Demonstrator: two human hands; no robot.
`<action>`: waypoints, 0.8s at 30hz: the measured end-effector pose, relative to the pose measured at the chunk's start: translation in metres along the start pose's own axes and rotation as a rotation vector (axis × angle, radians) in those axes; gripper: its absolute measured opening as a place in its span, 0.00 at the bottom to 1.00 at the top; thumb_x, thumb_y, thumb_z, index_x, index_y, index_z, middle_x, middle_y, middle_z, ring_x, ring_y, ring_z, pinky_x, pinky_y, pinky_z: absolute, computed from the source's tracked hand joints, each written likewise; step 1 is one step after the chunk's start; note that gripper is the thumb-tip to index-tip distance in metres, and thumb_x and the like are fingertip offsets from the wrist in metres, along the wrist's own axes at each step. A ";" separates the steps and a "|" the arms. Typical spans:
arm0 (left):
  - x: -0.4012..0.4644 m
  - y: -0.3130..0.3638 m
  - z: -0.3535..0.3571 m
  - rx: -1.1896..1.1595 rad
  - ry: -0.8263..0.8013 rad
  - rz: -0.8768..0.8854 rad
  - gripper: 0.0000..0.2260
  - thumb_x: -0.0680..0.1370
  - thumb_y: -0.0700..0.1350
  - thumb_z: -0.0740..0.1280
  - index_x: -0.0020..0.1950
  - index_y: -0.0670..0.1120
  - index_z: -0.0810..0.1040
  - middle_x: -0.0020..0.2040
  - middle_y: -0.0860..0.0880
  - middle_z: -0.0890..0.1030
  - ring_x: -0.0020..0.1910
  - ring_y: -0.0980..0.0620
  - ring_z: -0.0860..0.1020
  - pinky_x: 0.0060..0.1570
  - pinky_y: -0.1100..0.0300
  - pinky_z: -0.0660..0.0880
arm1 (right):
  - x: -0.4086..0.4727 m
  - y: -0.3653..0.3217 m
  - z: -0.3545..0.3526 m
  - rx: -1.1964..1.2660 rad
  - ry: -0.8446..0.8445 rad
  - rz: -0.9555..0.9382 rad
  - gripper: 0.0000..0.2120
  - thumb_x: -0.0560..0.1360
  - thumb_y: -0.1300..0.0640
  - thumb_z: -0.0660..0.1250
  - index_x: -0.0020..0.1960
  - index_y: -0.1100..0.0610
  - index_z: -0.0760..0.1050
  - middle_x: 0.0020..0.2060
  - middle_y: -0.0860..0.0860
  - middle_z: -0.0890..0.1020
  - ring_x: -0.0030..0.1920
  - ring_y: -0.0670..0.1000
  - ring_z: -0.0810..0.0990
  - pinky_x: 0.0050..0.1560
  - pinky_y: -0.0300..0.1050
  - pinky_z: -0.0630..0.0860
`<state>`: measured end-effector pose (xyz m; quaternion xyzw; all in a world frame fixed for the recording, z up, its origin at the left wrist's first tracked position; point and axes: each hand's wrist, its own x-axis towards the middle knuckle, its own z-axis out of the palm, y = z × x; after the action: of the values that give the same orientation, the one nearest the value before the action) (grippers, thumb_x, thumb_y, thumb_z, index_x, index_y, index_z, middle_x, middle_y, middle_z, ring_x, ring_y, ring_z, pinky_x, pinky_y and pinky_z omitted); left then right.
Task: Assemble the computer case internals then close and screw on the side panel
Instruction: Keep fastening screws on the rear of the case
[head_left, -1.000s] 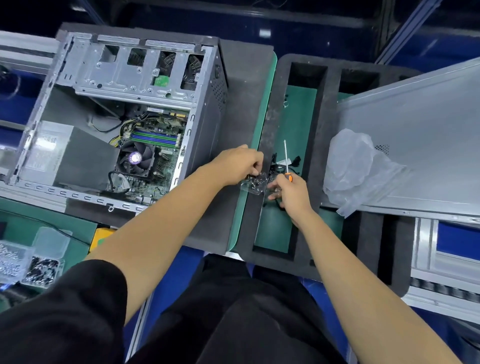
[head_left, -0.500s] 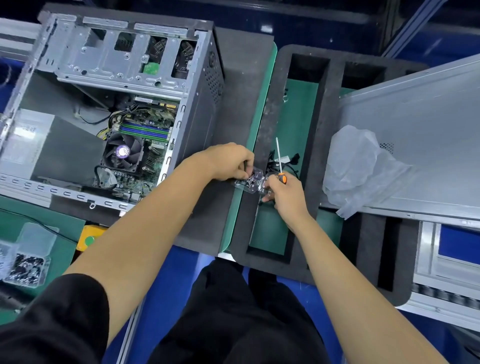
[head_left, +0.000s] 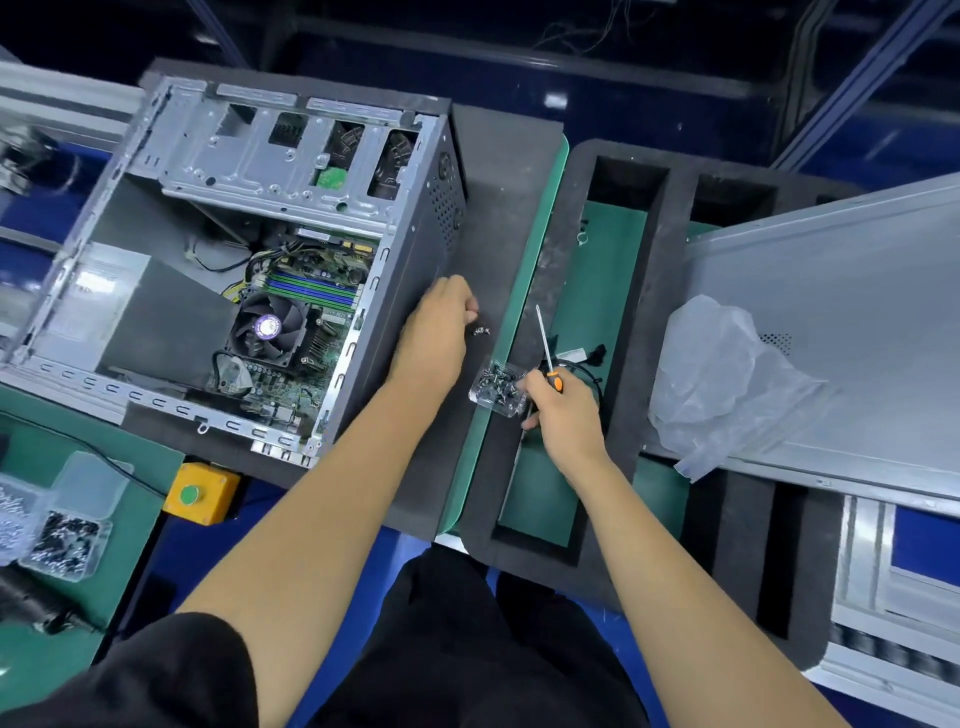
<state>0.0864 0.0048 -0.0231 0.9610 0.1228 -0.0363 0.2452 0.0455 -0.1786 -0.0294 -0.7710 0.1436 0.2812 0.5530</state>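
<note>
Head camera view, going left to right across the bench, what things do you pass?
Screw boxes → yellow button box → open computer case → left hand → clear tray of screws → screwdriver in right hand → plastic bag → side panel.

A yellow box (head_left: 201, 494) with a green button on top sits at the near edge of the green mat (head_left: 78, 467) on the left. Farther left on that mat stand clear plastic bins (head_left: 60, 525), one holding dark small parts, another pale ones, with its lid raised. A black cable (head_left: 93, 447) runs across the mat. To the right lies a black foam tray (head_left: 670, 364) with long slots, green showing at the bottom. A crumpled clear plastic bag (head_left: 722, 379) rests at its right side.
</note>
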 end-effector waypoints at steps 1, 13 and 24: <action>-0.007 -0.002 0.006 -0.051 0.039 -0.019 0.13 0.79 0.33 0.61 0.47 0.51 0.68 0.49 0.52 0.72 0.45 0.52 0.73 0.41 0.57 0.68 | 0.000 -0.001 0.000 0.007 0.002 -0.001 0.31 0.63 0.34 0.58 0.49 0.58 0.79 0.31 0.45 0.76 0.30 0.46 0.80 0.44 0.50 0.72; -0.012 -0.023 0.046 -0.078 0.078 0.138 0.09 0.82 0.46 0.62 0.53 0.54 0.83 0.54 0.59 0.79 0.51 0.72 0.77 0.62 0.68 0.72 | 0.005 -0.007 0.004 -0.011 -0.013 -0.013 0.32 0.62 0.34 0.57 0.50 0.59 0.79 0.38 0.57 0.82 0.31 0.44 0.80 0.54 0.54 0.75; -0.015 -0.031 0.054 -0.024 0.162 0.298 0.06 0.75 0.43 0.64 0.50 0.51 0.73 0.46 0.57 0.76 0.47 0.57 0.73 0.41 0.54 0.78 | 0.006 -0.005 0.005 -0.049 -0.028 -0.006 0.28 0.63 0.35 0.58 0.47 0.56 0.79 0.35 0.52 0.80 0.30 0.43 0.80 0.47 0.51 0.74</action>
<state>0.0638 0.0017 -0.0833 0.9653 -0.0014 0.0798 0.2487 0.0517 -0.1715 -0.0297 -0.7809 0.1265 0.2937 0.5366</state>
